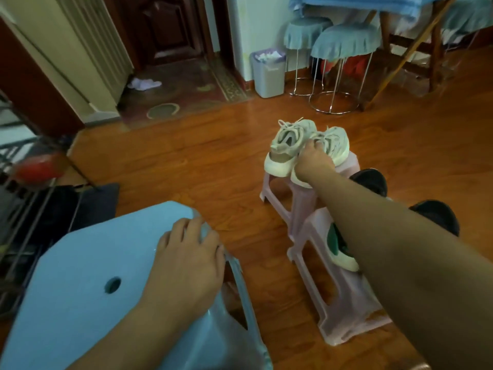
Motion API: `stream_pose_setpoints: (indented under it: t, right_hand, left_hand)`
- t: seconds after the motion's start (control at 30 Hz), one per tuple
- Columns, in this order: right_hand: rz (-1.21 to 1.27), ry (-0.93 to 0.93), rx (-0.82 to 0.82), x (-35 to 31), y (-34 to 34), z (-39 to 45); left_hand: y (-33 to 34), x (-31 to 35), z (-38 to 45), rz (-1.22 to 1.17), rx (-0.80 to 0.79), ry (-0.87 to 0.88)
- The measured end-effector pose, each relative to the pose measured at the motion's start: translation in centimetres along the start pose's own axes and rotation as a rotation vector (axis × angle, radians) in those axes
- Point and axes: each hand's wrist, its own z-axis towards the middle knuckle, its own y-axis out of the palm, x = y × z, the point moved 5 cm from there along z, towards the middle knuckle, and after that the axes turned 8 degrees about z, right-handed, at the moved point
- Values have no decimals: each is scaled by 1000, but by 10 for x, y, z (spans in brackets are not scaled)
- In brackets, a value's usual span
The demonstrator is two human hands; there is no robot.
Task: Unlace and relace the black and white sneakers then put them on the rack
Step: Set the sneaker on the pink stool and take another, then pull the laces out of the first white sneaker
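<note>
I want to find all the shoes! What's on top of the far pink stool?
A pair of pale sneakers sits on the far pink stool, with the right hand holding them at the heels. The hand hides part of the nearer shoe.

Wooden floor (pixel 202 161), dark door (pixel 165 28), grey bin (pixel 268 76), covered stools (pixel 344 46).

right hand (pixel 314 161) gripping pale sneakers (pixel 296 137), pink stool (pixel 314 209)
</note>
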Motion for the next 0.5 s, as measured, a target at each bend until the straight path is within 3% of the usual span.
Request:
stream_pose_setpoints:
  t: [0.13,0.27,0.37,0.5]
  right_hand:
    - [-136,-36,-3,18,15,26]
    - [-178,-38,122,14,-1,1]
    - [-43,-81,288,1,-33,-32]
    - [162,-347,376,-40,-80,-112]
  left_hand:
    - [2,-1,-2,12,40,-7]
    - [0,-5,-1,-9,30,-30]
    - [4,-5,-2,-7,22,-43]
    - [-12,6,-10,-64,14,-22]
